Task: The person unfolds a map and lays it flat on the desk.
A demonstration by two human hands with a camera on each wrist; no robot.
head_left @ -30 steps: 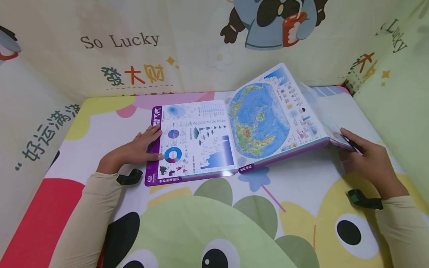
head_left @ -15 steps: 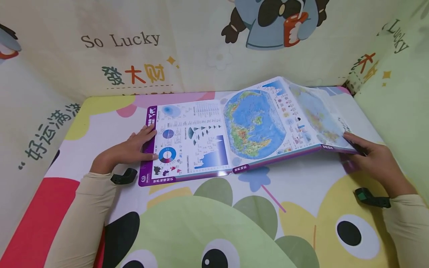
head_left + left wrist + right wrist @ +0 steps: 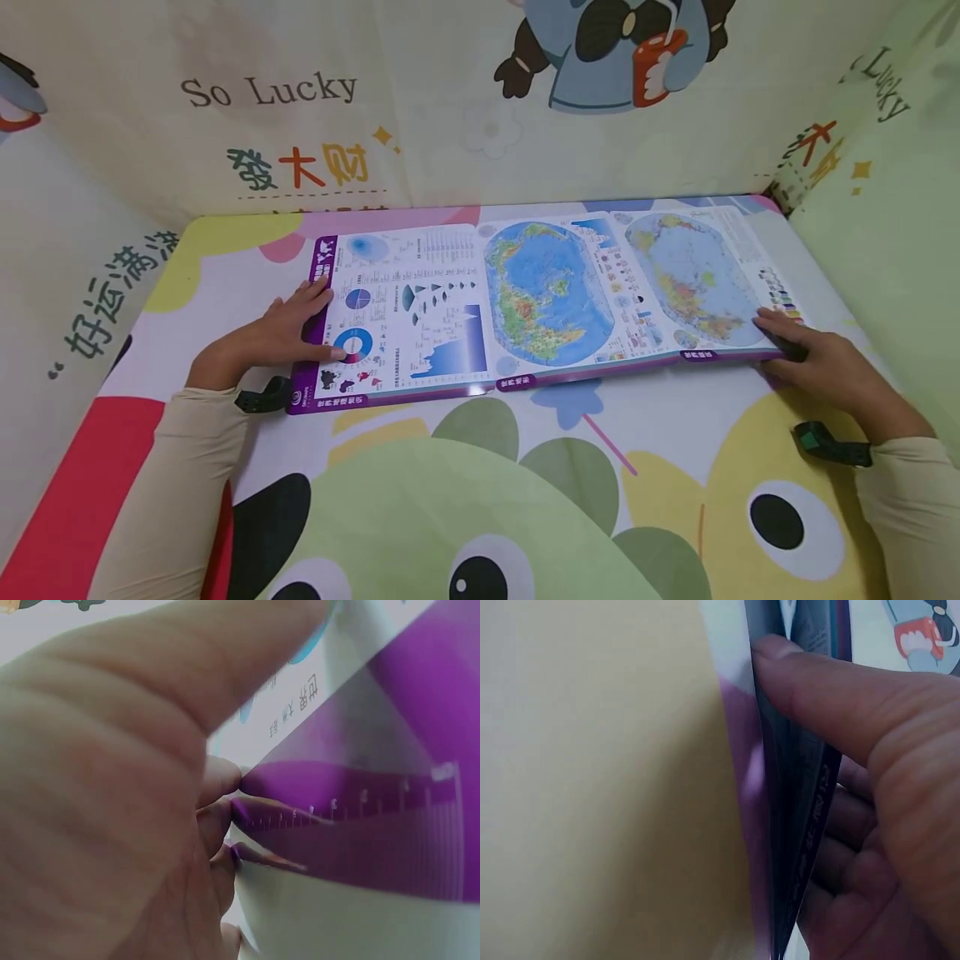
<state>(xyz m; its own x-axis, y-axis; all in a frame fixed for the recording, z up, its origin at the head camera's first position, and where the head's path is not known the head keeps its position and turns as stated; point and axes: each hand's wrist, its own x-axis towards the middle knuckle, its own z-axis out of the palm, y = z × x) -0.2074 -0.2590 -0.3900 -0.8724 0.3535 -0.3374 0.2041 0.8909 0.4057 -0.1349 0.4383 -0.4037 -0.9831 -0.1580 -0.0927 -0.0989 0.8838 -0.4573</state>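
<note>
A glossy fold-out world map chart (image 3: 547,292) lies spread across the table, with several panels showing diagrams and two blue world maps. At its left end, my left hand (image 3: 273,337) rests on the purple border, fingers extended and thumb on the page. Close up in the left wrist view, the fingertips touch the shiny purple border (image 3: 420,690). My right hand (image 3: 832,367) pinches the chart's right end. From the right wrist, the thumb (image 3: 832,682) is on one side of the folded layers (image 3: 795,795) and the other fingers are behind them.
The table is covered with a cartoon-print cloth (image 3: 555,500). Patterned fabric walls (image 3: 435,108) stand close behind and at both sides. A small black device is worn at each wrist, such as the left wrist device (image 3: 262,396).
The chart's right part has come down flat and unfolded to the right, exposing a second world map fully. My left hand has slid left along with the left edge.
</note>
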